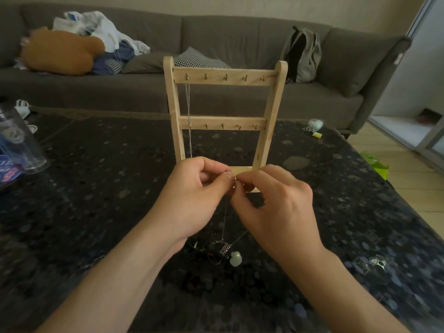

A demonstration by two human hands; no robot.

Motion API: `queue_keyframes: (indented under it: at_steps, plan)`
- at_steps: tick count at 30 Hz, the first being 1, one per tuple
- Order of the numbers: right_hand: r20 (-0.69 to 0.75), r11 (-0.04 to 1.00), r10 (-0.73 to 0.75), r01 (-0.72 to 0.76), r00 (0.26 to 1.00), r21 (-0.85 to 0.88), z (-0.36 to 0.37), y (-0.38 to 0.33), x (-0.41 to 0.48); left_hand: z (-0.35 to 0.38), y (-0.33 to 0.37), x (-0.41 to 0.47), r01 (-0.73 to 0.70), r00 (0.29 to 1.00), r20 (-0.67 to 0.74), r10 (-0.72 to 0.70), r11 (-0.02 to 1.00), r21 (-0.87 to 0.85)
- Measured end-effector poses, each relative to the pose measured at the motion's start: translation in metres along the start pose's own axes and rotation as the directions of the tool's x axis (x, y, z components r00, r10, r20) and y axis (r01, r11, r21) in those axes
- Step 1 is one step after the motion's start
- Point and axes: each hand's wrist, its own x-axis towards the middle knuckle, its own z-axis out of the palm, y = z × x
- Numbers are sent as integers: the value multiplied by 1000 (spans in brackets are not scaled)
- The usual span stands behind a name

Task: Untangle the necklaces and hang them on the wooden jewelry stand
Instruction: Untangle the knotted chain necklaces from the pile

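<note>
Pinches hard with the left hand (197, 195), thumb against forefinger, on the top of a thin necklace chain (224, 224). Nips the same spot with the right hand (276, 207), fingertip to fingertip with the left, with the other fingers of both curled loosely in. Something tiny and metallic right there between the thumbs, too small to call ring or clasp. Drops from that pinch in two fine strands to a rectangular silver pendant (225, 249) low over the dark speckled table (96, 188), resting or just lifted, cannot tell. Just beside it, a pale green bead (236, 257), and to the left a tangle of dark cords (204, 251), hard to separate by eye. All this held up directly in front of the base of the wooden jewelry stand (224, 76), upright on the table, two bars, a row of small hooks on each. On the leftmost top hook, one silver chain (188, 111), straight down past the lower bar. Farther out: a clear plastic tube (21, 140) at the left table edge, then a grey sofa (240, 37) with a brown plush toy (60, 51), a heap of clothes (103, 27) and a grey backpack (302, 54).
</note>
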Motion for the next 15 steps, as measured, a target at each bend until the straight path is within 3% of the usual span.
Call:
queue_keyframes:
  at_steps: [8,15]
  plan:
    - [-25,1000,11,-11,1000,22,0,1,3,-2,2,-1,53,997,60,-47,993,-103]
    - [-11,989,125,-124,992,83,-5,-3,7,-5,2,1,65,997,54,-56,981,-181]
